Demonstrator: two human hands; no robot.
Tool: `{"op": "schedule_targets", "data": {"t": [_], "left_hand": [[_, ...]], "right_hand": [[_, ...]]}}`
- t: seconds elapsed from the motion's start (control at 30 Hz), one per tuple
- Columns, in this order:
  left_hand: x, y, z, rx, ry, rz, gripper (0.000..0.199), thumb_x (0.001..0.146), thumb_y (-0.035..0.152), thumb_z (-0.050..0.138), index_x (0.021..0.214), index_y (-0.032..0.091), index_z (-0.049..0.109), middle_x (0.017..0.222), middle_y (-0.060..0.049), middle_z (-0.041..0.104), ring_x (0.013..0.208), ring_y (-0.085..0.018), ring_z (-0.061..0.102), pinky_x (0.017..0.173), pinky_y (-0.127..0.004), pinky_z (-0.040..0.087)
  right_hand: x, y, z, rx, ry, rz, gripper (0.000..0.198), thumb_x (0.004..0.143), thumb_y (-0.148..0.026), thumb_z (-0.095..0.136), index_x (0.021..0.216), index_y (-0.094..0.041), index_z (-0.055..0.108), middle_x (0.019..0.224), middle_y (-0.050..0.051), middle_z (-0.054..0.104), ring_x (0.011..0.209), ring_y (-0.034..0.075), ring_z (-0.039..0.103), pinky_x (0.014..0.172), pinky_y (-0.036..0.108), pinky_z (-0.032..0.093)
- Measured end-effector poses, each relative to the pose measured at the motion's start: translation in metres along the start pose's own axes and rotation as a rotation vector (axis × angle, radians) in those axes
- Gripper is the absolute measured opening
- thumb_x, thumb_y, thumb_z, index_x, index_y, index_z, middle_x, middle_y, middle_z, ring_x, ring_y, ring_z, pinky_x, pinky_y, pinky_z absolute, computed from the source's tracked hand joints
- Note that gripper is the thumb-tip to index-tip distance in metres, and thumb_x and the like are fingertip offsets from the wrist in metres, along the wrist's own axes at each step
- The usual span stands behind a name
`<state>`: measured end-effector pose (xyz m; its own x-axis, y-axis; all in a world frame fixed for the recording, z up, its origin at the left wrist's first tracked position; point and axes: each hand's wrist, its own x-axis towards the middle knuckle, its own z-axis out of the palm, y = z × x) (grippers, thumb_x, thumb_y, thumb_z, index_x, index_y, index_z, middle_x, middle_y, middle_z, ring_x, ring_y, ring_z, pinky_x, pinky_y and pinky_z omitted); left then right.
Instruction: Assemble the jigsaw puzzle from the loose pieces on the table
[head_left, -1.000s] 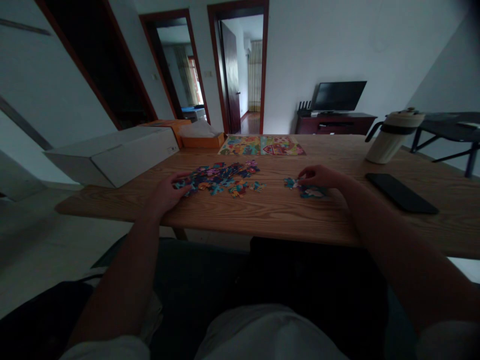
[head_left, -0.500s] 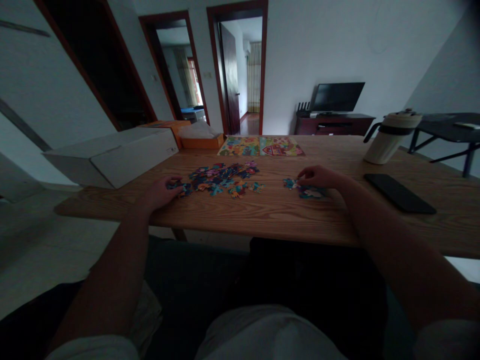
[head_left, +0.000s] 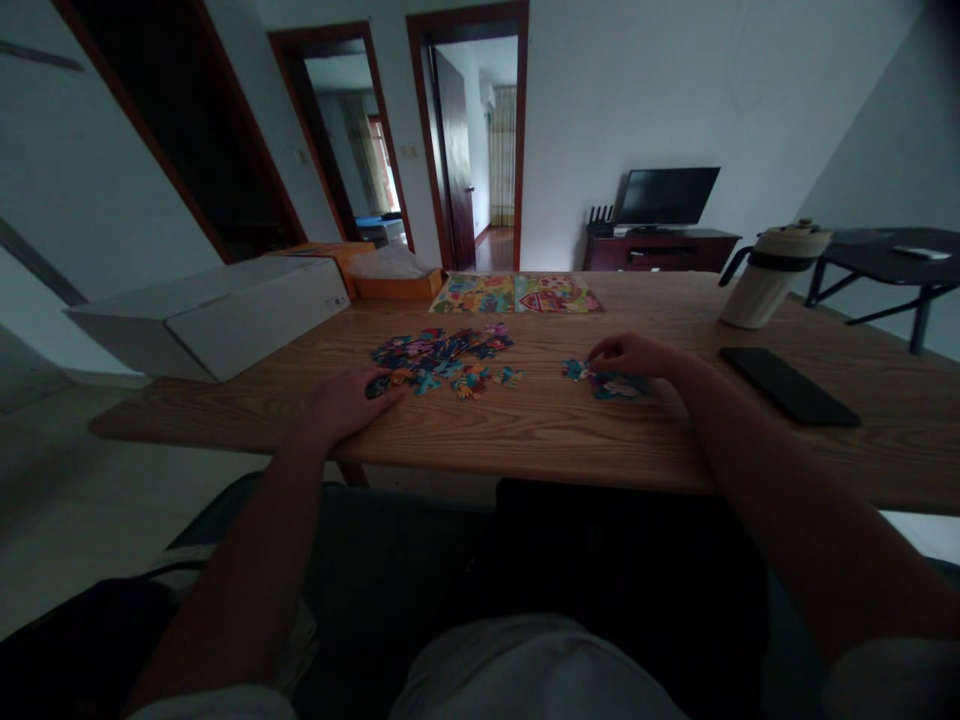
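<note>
Colourful jigsaw puzzle pieces (head_left: 442, 350) lie in a loose heap on the wooden table (head_left: 465, 430). My left hand (head_left: 346, 404) rests at the heap's near left edge, thumb and fingers apart around a few dark pieces, which it partly covers. On the right, my right hand (head_left: 628, 354) has its fingertips pinched on a blue-and-white puzzle piece (head_left: 576, 370). Beneath that hand is a small joined patch of pieces (head_left: 619, 386), partly hidden. Orange and teal pieces (head_left: 471, 380) lie at the heap's near side.
Behind the heap lies a bright printed picture sheet (head_left: 517, 294). A long white box (head_left: 217, 315) and an orange box with tissue (head_left: 397, 284) stand at the left. To the right are a dark phone-like slab (head_left: 787, 385) and a cream jug (head_left: 772, 275).
My left hand has slid right along the near edge of the heap and covers pieces there. My right hand stays at the same piece. The view has shifted slightly.
</note>
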<state>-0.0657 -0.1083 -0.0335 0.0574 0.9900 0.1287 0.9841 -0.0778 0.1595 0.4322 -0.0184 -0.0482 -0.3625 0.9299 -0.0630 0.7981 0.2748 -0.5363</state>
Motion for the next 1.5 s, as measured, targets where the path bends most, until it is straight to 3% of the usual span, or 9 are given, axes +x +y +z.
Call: {"op": "schedule_targets", "data": {"t": [0.2, 0.47, 0.67, 0.8, 0.97, 1.07, 1.2, 1.33, 1.5], "left_hand": [[-0.002, 0.005, 0.002, -0.005, 0.028, 0.084, 0.050, 0.094, 0.057, 0.047, 0.126, 0.027, 0.071, 0.141, -0.007, 0.065, 0.134, -0.032, 0.055, 0.116, -0.042, 0.037], [-0.006, 0.006, 0.003, -0.110, 0.031, 0.222, 0.037, 0.092, 0.043, 0.050, 0.112, 0.029, 0.077, 0.126, -0.004, 0.073, 0.123, -0.030, 0.062, 0.115, -0.040, 0.040], [-0.005, 0.006, -0.011, -0.231, -0.025, 0.175, 0.033, 0.087, 0.043, 0.058, 0.111, 0.030, 0.077, 0.129, -0.001, 0.073, 0.125, -0.028, 0.062, 0.115, -0.039, 0.043], [0.030, 0.008, -0.032, -0.278, 0.087, 0.148, 0.046, 0.086, 0.049, 0.060, 0.124, 0.024, 0.073, 0.135, -0.006, 0.069, 0.123, -0.029, 0.063, 0.111, -0.039, 0.046], [0.100, 0.020, -0.039, -0.133, -0.146, 0.230, 0.064, 0.074, 0.049, 0.076, 0.132, 0.024, 0.069, 0.141, -0.009, 0.066, 0.127, -0.033, 0.061, 0.110, -0.039, 0.045], [0.123, 0.024, -0.027, -0.103, -0.230, 0.167, 0.062, 0.070, 0.041, 0.079, 0.129, 0.025, 0.072, 0.135, -0.010, 0.069, 0.124, -0.033, 0.063, 0.106, -0.038, 0.047], [0.121, 0.019, -0.011, -0.193, -0.129, 0.055, 0.056, 0.071, 0.037, 0.077, 0.126, 0.025, 0.073, 0.127, -0.009, 0.073, 0.114, -0.031, 0.069, 0.095, -0.034, 0.053], [0.112, 0.007, -0.008, -0.286, -0.029, 0.038, 0.049, 0.078, 0.044, 0.072, 0.123, 0.024, 0.074, 0.125, -0.008, 0.074, 0.112, -0.027, 0.069, 0.095, -0.030, 0.053], [0.118, -0.010, -0.008, -0.205, 0.032, -0.071, 0.047, 0.084, 0.043, 0.068, 0.125, 0.023, 0.073, 0.127, -0.008, 0.074, 0.113, -0.026, 0.070, 0.096, -0.029, 0.052]], "right_hand": [[0.000, -0.010, 0.006, -0.061, -0.023, -0.029, 0.057, 0.073, -0.060, 0.083, 0.117, -0.025, 0.078, 0.113, 0.009, 0.077, 0.099, 0.030, 0.071, 0.087, 0.039, 0.058], [-0.002, -0.013, 0.005, -0.094, -0.019, -0.030, 0.056, 0.074, -0.059, 0.083, 0.118, -0.026, 0.079, 0.111, 0.010, 0.077, 0.101, 0.032, 0.071, 0.091, 0.043, 0.057], [-0.001, -0.011, 0.003, -0.105, -0.013, -0.006, 0.055, 0.074, -0.056, 0.083, 0.119, -0.024, 0.079, 0.112, 0.010, 0.077, 0.099, 0.031, 0.071, 0.091, 0.041, 0.057], [0.000, -0.009, 0.004, -0.101, -0.008, 0.007, 0.056, 0.075, -0.056, 0.082, 0.121, -0.024, 0.078, 0.113, 0.009, 0.077, 0.099, 0.031, 0.071, 0.089, 0.041, 0.057], [0.000, -0.007, 0.004, -0.098, 0.001, -0.010, 0.056, 0.074, -0.056, 0.083, 0.119, -0.023, 0.078, 0.114, 0.010, 0.076, 0.100, 0.031, 0.071, 0.089, 0.041, 0.057], [0.001, -0.005, 0.005, -0.088, 0.012, -0.013, 0.056, 0.073, -0.056, 0.084, 0.119, -0.024, 0.077, 0.114, 0.010, 0.076, 0.101, 0.031, 0.071, 0.090, 0.042, 0.057], [0.003, -0.003, 0.007, -0.067, 0.009, 0.003, 0.059, 0.074, -0.057, 0.083, 0.122, -0.024, 0.076, 0.117, 0.011, 0.075, 0.102, 0.030, 0.071, 0.090, 0.041, 0.058], [0.003, -0.003, 0.006, -0.088, 0.005, 0.010, 0.061, 0.073, -0.060, 0.083, 0.122, -0.023, 0.076, 0.119, 0.012, 0.075, 0.103, 0.032, 0.071, 0.090, 0.042, 0.058], [0.003, 0.000, 0.004, -0.088, 0.022, -0.013, 0.057, 0.073, -0.058, 0.083, 0.120, -0.025, 0.078, 0.120, 0.010, 0.075, 0.105, 0.032, 0.070, 0.093, 0.042, 0.058]]}}
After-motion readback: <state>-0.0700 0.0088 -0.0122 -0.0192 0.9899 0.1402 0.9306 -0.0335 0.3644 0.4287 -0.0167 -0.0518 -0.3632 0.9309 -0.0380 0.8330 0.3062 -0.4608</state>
